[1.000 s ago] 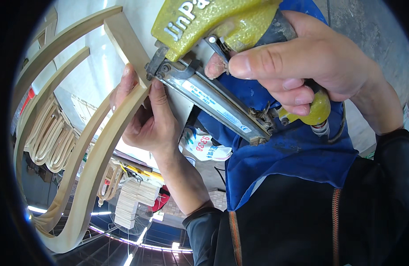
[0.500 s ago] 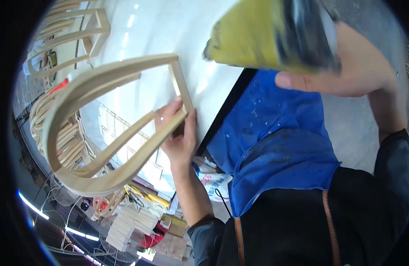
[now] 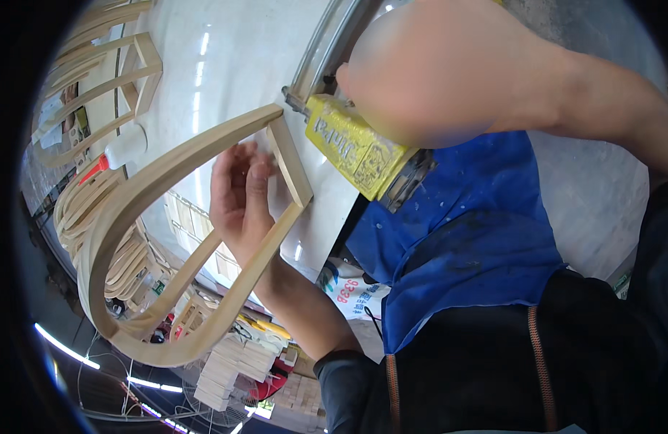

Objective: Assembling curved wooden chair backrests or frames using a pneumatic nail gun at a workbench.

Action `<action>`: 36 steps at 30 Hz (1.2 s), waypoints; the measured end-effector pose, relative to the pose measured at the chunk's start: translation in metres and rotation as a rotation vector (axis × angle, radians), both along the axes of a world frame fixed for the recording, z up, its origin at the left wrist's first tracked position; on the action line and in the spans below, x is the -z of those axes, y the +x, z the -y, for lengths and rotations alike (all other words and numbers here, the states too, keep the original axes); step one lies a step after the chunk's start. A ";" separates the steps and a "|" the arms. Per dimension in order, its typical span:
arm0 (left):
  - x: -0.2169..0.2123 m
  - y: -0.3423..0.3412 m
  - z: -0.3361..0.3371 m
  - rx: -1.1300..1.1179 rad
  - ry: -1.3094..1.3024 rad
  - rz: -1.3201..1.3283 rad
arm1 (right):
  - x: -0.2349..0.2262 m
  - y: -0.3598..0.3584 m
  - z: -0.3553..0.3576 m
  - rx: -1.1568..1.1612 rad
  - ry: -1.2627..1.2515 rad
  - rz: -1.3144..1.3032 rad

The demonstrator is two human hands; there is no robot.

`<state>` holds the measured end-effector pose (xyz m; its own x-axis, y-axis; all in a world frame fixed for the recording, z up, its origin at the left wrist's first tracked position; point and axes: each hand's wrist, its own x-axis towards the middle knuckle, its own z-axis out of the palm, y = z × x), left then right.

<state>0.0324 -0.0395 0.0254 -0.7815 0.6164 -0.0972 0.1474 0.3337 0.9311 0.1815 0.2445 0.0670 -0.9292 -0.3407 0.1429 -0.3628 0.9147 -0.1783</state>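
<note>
Head view:
Frame: a bent wooden frame (image 3: 167, 239) lies partly on the white worktop (image 3: 232, 87), its curved end hanging past the edge.
Left hand (image 3: 240, 199): inside the frame, fingers (image 3: 236, 163) loosely spread, pressing near the short cross slat (image 3: 290, 163).
Right hand (image 3: 449, 79): blurred, closed around a yellow nailer (image 3: 359, 148) just beside the frame's corner.
Behind: glue bottle (image 3: 120, 152), more frames (image 3: 102, 79).

The white tabletop (image 3: 225, 94) lies bare between the curved wooden frame (image 3: 167, 166) and the finished frames (image 3: 109, 79) stacked at its far left, so a hand could pass there. A white glue bottle (image 3: 120, 150) lies just beside the frame's outer curve. The yellow nail gun (image 3: 359, 148) and right hand (image 3: 449, 79) crowd the frame's short crosspiece (image 3: 290, 163). The left hand (image 3: 240, 195) fills the frame's inner opening near that end. Below the table edge, stacked wood blocks (image 3: 229, 365) seem to clutter the floor.
</note>
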 end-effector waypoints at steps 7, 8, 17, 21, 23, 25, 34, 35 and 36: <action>0.004 -0.001 -0.033 -0.034 -0.032 0.017 | 0.008 -0.017 0.000 -0.183 0.069 0.000; 0.003 0.000 -0.034 -0.029 -0.054 0.039 | 0.003 -0.018 -0.002 -0.236 0.092 0.152; -0.001 0.007 -0.039 -0.039 -0.095 -0.056 | 0.021 0.001 -0.004 -0.134 -0.085 0.051; -0.002 0.007 -0.038 -0.040 -0.153 -0.107 | 0.024 0.004 -0.004 -0.118 -0.111 0.035; 0.000 0.005 -0.039 -0.043 -0.122 -0.125 | 0.025 0.005 -0.004 -0.118 -0.119 0.027; 0.001 0.004 -0.039 -0.044 -0.093 -0.142 | 0.026 0.006 -0.003 -0.116 -0.127 0.021; 0.000 0.002 -0.037 -0.056 -0.115 -0.148 | 0.035 0.005 0.002 -0.106 -0.148 -0.015; 0.001 0.002 -0.040 -0.040 -0.101 -0.142 | 0.033 0.007 0.000 -0.096 -0.141 -0.015; 0.002 0.001 -0.043 -0.023 -0.086 -0.135 | 0.032 0.009 -0.001 -0.086 -0.132 -0.016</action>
<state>0.0335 0.0038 0.0234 -0.8050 0.5919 -0.0417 0.2610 0.4163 0.8710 0.1900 0.2454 0.0352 -0.8944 -0.3966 0.2066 -0.4430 0.8490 -0.2882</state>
